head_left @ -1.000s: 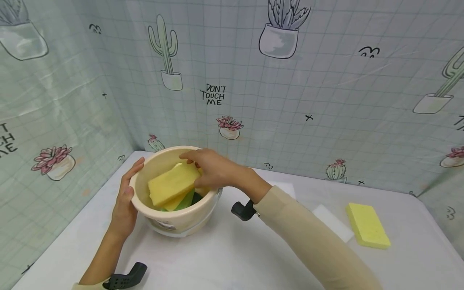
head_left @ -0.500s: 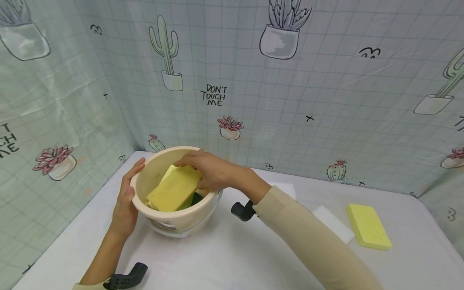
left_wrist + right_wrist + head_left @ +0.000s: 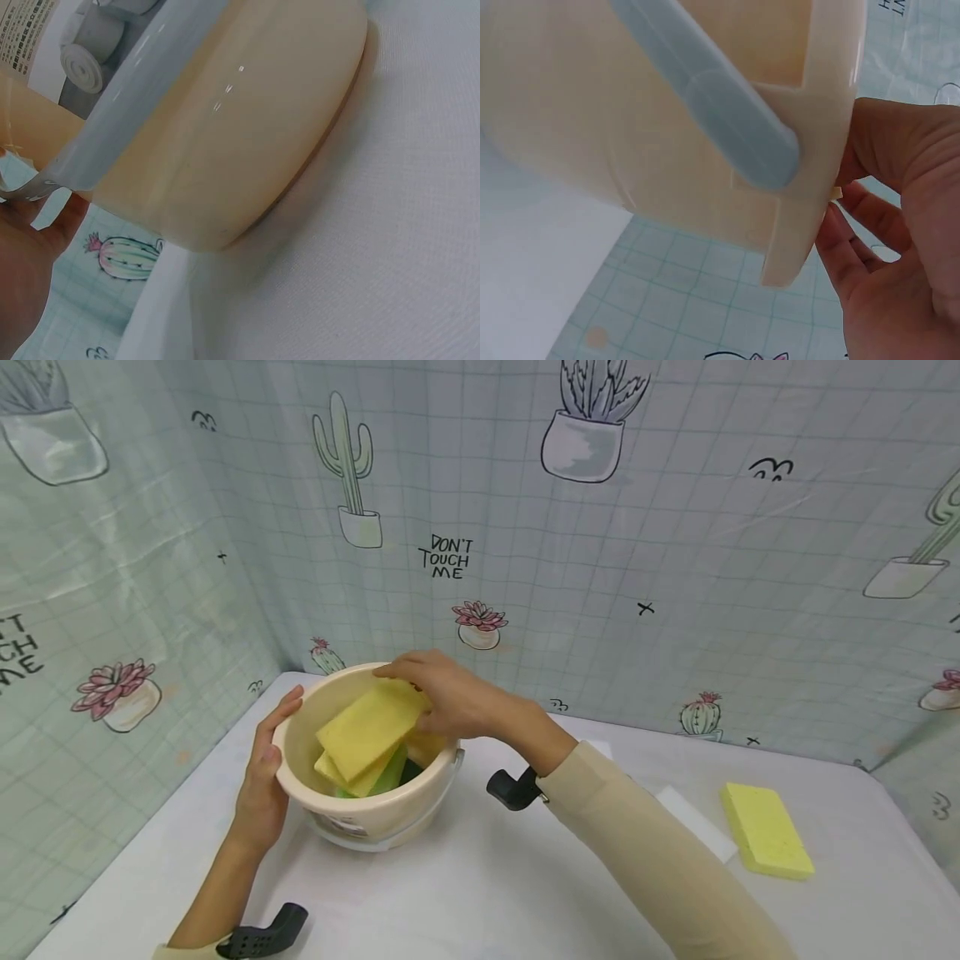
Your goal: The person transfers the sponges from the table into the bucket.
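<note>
A cream bucket (image 3: 423,800) stands tilted-looking at the left of the table, its rim facing me. My left hand (image 3: 260,785) lies against its outer left side, fingers fairly straight and their tips at the rim. Inside the bucket, my right hand (image 3: 456,697) pinches the right end of a yellow sponge (image 3: 371,727). Below that sponge lie another yellow sponge (image 3: 327,770), a green piece (image 3: 388,774) and something dark. The right wrist view shows the right hand (image 3: 900,247) reaching over the rim beside the grey-blue handle (image 3: 705,90); the sponge is mostly hidden there.
Another yellow sponge (image 3: 767,831) lies flat on the right of the white table (image 3: 480,893). Beside it is a flat white sheet (image 3: 697,822), partly covered by the right sleeve (image 3: 652,852). A curtain (image 3: 510,527) printed with cacti hangs behind.
The right hand first tips the sponge lower in the bucket, then raises it a little up and to the right, baring the pieces beneath. The left hand stays at the bucket's side.
</note>
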